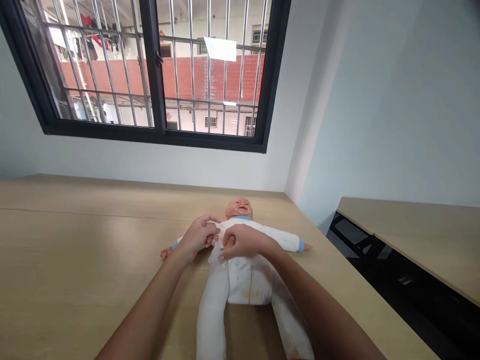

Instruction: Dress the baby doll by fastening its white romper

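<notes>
A baby doll (240,207) lies on its back on the wooden table (75,250), arms spread, head toward the window. It wears a white romper (245,280) with blue cuffs and collar. My left hand (197,237) pinches the romper's fabric at the doll's chest, on its left side as I see it. My right hand (242,242) grips the front of the romper right beside it, fingers curled on the cloth. The two hands nearly touch over the chest.
A second wooden table (412,240) stands to the right across a dark gap (375,270). A black-framed barred window (157,70) fills the white wall behind. The table's right edge runs close to the doll's arm.
</notes>
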The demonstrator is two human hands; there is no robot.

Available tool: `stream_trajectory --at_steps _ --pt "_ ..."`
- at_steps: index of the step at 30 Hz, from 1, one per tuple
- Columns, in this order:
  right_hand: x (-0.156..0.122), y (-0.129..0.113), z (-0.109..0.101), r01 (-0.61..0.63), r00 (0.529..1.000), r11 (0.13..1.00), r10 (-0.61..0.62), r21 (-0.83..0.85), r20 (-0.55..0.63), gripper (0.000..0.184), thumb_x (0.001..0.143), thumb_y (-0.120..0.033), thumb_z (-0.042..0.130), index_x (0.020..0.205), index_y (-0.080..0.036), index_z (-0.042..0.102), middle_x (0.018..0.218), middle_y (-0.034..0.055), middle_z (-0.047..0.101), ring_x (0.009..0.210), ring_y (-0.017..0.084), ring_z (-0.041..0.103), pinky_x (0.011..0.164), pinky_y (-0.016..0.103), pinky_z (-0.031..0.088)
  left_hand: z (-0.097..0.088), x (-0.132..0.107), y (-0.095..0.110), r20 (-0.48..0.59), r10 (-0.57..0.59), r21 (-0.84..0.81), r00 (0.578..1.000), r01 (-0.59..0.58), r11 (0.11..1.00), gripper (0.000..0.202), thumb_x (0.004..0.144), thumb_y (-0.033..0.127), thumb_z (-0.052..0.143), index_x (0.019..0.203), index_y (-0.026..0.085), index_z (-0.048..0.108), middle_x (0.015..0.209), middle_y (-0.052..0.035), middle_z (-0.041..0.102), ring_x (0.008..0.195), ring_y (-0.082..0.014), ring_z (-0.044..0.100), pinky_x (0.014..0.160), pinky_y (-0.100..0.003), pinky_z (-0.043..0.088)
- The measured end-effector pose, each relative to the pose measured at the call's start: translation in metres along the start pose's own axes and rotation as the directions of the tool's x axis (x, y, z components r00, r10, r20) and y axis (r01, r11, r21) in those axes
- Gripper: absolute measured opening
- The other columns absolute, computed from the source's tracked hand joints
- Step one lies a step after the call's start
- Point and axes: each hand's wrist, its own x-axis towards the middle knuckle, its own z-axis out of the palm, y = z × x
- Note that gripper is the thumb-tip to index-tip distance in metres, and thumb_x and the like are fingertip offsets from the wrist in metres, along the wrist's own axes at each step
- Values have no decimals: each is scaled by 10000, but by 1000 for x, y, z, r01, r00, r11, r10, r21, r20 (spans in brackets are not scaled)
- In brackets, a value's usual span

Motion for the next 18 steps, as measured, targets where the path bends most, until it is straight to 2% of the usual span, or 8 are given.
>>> stream_trajectory --at_steps 2,5,8,11,13,15,16,18 --pt "3 -2 13 -14 998 997 9 -70 -68 334 651 -465 712 820 -181 662 737 -25 616 632 66 472 552 177 248 -1 0 -1 -9 -4 4 1000 4 1000 242 731 208 592 967 183 542 498 63 466 416 -58 348 403 -167 248" --pt "9 -4 32 -57 976 978 12 -200 -219 125 708 -267 588 677 -153 628 643 -5 564 579 61 391 553 204 201 0 -2 -2 -25 -6 17 1000 7 1000 241 724 199 582 961 178 547 527 50 493 432 -60 366 414 -170 258" --pt "11 -4 36 -103 953 968 30 -229 -300 191 762 -226 481 636 -125 583 602 15 521 546 62 329 553 221 178 2 -3 -2 -20 0 21 1000 0 1000 255 711 180 562 965 173 542 550 41 518 435 -58 364 425 -173 270" --pt "7 -5 29 -26 969 989 -10 -145 -248 212 793 -338 534 788 -147 624 706 6 573 599 61 382 566 196 204 2 -3 -2 -7 8 19 1000 -8 1000 268 703 174 549 971 169 542 573 29 543 441 -62 377 431 -177 282" --pt "6 -6 27 1 981 994 -22 -106 -191 283 716 -391 643 905 -180 638 806 -6 610 653 65 431 580 179 220 1 -3 -2 1 11 17 1000 -11 1000 277 698 170 547 975 170 543 573 27 549 445 -66 384 428 -177 278" --pt "8 -5 26 -43 982 992 20 -120 -190 223 699 -326 645 864 -175 645 806 0 619 665 73 448 592 181 225 1 -3 -1 1 10 18 1000 -10 1000 288 685 158 550 972 175 541 542 42 524 439 -65 369 425 -175 272" --pt "10 -5 27 -74 978 988 46 -132 -204 150 720 -278 602 800 -157 643 774 10 617 657 76 447 595 186 225 0 -4 -1 -3 8 19 1000 -8 1000 286 679 154 554 963 178 540 520 53 500 434 -64 359 423 -174 269" --pt "14 -2 28 -124 968 983 91 -132 -236 153 754 -218 517 705 -124 627 725 39 610 638 85 442 594 198 226 0 -4 -1 -3 3 24 1000 -3 1000 266 678 159 560 942 183 535 491 68 462 422 -60 336 415 -169 249"
